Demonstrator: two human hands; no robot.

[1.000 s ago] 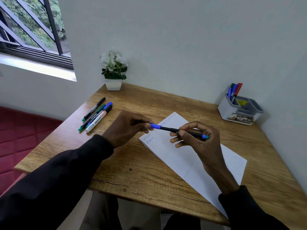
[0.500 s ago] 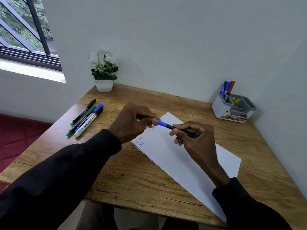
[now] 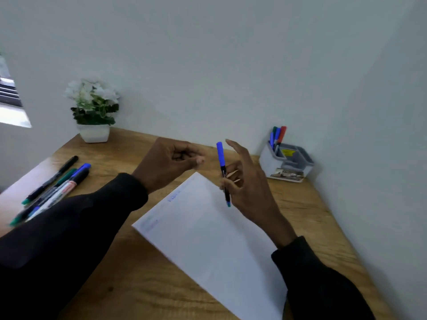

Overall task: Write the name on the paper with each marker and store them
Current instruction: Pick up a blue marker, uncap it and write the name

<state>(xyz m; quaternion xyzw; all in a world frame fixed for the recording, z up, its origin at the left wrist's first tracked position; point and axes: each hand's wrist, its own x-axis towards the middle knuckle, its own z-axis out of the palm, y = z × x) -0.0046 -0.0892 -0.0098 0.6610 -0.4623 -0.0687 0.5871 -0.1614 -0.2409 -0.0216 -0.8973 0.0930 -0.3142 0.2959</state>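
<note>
Since a second ago our left hand (image 3: 168, 165) has let go of the blue marker (image 3: 223, 172) and hangs curled, empty, while our right hand (image 3: 249, 188) pinches it capped and upright over the paper (image 3: 208, 239), forefinger straight. We judge this one written and due for the grey organiser (image 3: 286, 162), with several loose markers (image 3: 57, 183) left

Light: soft, even daylight from the window (image 3: 12, 112) at the left edge, which is blown out white.
Shadows: a faint one right of the grey organizer (image 3: 286, 162).
Blur: motion smear everywhere, worst on the loose markers (image 3: 53, 192) at lower left.
Sharpest: the blue marker (image 3: 223, 172) mid-frame, still kinda soft.
Edges: wide-angle bend, so the worktop (image 3: 312, 215) tilts.
Sleeves (image 3: 57, 250): near-black, no detail.
</note>
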